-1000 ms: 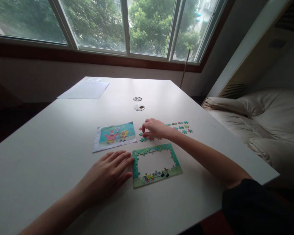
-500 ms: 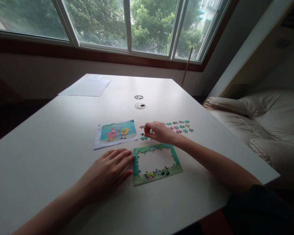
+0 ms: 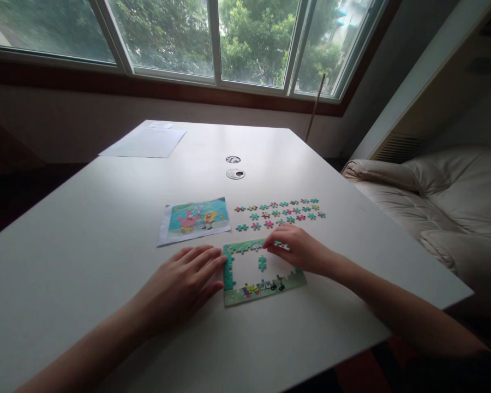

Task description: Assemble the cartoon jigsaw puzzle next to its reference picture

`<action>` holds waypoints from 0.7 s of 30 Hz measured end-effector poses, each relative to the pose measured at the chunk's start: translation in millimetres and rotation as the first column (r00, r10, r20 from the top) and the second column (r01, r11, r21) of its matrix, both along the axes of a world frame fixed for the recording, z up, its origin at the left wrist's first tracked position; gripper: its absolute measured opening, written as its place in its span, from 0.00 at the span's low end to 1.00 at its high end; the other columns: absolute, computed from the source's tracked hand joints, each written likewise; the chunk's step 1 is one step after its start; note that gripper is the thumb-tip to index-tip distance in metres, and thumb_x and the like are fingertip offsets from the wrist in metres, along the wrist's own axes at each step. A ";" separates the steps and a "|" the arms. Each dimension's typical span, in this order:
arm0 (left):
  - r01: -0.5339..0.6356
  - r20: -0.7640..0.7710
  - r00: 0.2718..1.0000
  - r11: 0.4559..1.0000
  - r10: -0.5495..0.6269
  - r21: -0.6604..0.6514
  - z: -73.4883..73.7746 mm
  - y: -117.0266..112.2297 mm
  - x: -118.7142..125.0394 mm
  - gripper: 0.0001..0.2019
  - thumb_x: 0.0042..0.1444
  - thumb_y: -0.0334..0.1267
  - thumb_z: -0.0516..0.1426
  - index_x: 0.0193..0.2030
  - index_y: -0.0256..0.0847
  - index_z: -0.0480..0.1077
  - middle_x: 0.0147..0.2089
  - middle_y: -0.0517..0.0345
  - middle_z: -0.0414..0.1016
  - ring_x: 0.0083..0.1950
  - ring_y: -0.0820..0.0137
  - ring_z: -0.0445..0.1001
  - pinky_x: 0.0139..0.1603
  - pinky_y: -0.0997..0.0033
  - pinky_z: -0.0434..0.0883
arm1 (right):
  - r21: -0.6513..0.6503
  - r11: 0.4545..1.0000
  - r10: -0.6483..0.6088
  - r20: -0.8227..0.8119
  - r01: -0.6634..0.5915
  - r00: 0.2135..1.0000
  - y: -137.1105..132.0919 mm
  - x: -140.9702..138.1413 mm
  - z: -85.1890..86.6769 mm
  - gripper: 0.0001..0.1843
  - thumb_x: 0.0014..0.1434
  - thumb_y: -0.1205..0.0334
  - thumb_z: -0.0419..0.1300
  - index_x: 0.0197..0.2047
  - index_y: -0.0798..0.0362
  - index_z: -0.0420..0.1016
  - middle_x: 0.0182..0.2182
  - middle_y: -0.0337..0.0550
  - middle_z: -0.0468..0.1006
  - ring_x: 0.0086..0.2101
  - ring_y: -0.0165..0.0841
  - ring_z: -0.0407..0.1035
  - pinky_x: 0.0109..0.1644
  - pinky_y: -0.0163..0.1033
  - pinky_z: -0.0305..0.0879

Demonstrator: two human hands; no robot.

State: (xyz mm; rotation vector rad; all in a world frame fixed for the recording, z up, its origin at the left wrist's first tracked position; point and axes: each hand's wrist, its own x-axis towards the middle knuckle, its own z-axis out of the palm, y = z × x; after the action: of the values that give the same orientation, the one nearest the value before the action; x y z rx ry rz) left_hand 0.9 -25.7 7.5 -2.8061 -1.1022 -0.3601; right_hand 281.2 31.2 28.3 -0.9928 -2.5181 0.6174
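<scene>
My left hand [image 3: 186, 281] lies flat with its fingers stretched out, the fingertips touching the left edge of a cartoon jigsaw border [image 3: 245, 297]. Inside that border, on the white middle, a teal puzzle piece [image 3: 262, 263] stands out alone. Just above and right of it is my right hand [image 3: 297, 248], over the border's upper right part. Its fingers are bent, thumb a little apart, with a small gap between fingertips and piece. Several loose puzzle pieces [image 3: 269, 224] are laid out in rows beyond the border. A picture sheet [image 3: 198, 221] of cartoon figures lies left of them.
All this is on a white table [image 3: 85, 229]. Two round inserts [image 3: 235, 174] are set in its surface farther back. Paper sheets [image 3: 147, 143] lie at the far left. A pale sofa [image 3: 445, 202] stands to the right, and a window [image 3: 253, 43] is behind the table.
My right hand has moved from the left end of the loose pieces down and right to the border. A teal piece now shows inside the border. My left hand has stayed put.
</scene>
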 end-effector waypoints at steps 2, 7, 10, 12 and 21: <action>0.006 0.000 1.000 1.000 -0.006 0.003 0.2 -0.1 -0.1 0.16 0.65 0.42 0.48 0.55 0.39 0.66 0.54 0.49 0.72 0.55 0.59 0.69 0.51 0.57 0.69 | 0.022 0.995 -0.101 0.071 0.100 0.992 -5.1 1.7 1.8 0.04 0.58 0.64 0.59 0.33 0.54 0.75 0.29 0.41 0.77 0.33 0.31 0.68 0.40 0.36 0.61; 0.015 -0.001 1.000 1.000 -0.015 0.015 -2.0 0.7 -1.1 0.17 0.65 0.42 0.48 0.55 0.38 0.66 0.54 0.48 0.72 0.55 0.59 0.69 0.50 0.58 0.69 | -0.015 0.972 -0.231 0.156 0.236 0.960 -19.8 -3.0 4.1 0.09 0.54 0.56 0.63 0.32 0.53 0.74 0.27 0.38 0.74 0.29 0.30 0.66 0.34 0.35 0.58; 0.012 -0.002 1.000 1.000 -0.012 0.021 -2.5 0.9 -1.1 0.17 0.65 0.42 0.48 0.55 0.39 0.66 0.54 0.49 0.72 0.54 0.59 0.69 0.51 0.58 0.69 | -0.034 0.970 -0.230 0.171 0.239 0.958 -23.5 -7.5 2.2 0.12 0.50 0.53 0.65 0.34 0.52 0.74 0.27 0.37 0.74 0.30 0.30 0.66 0.34 0.34 0.56; 0.010 -0.001 1.000 1.000 -0.010 0.021 -2.0 0.7 -0.5 0.16 0.65 0.42 0.48 0.55 0.39 0.66 0.54 0.49 0.72 0.54 0.59 0.69 0.51 0.58 0.69 | -0.043 0.969 -0.234 0.182 0.245 0.955 -24.1 -9.3 1.3 0.13 0.49 0.52 0.66 0.35 0.51 0.74 0.27 0.37 0.74 0.31 0.30 0.66 0.34 0.34 0.56; 0.005 0.011 1.000 1.000 -0.005 0.009 -3.6 1.0 -0.9 0.16 0.64 0.43 0.48 0.55 0.41 0.67 0.54 0.49 0.72 0.54 0.60 0.69 0.52 0.59 0.68 | -0.095 0.971 -0.194 0.233 0.221 0.953 -20.9 -11.2 4.4 0.15 0.48 0.53 0.67 0.38 0.50 0.73 0.31 0.38 0.76 0.34 0.33 0.67 0.35 0.35 0.56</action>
State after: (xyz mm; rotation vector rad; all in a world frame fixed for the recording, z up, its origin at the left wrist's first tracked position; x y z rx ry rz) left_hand 0.0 -24.6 3.9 -2.8030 -1.0930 -0.3804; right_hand 270.0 10.3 32.7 -1.4223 -2.5400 0.6298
